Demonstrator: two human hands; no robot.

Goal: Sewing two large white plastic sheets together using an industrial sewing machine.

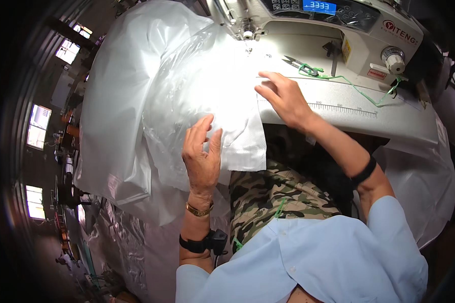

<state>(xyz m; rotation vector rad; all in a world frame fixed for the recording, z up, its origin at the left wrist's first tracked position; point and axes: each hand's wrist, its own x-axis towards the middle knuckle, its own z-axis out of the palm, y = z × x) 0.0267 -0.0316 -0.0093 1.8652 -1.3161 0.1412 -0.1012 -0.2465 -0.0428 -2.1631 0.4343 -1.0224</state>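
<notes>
On my feed, the white fabric [245, 149] lies below the sewing machine [359, 38], its near edge over camouflage trousers [283, 194]. I see the left hand [201, 156] over it, thumb and fingers spread. The right hand [288, 98] is spread too, by the fabric's right edge; I cannot tell whether its fingertips touch.

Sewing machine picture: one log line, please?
left hand: open, over white cloth | right hand: open, near cloth's edge | snips: by sewing machine
</notes>
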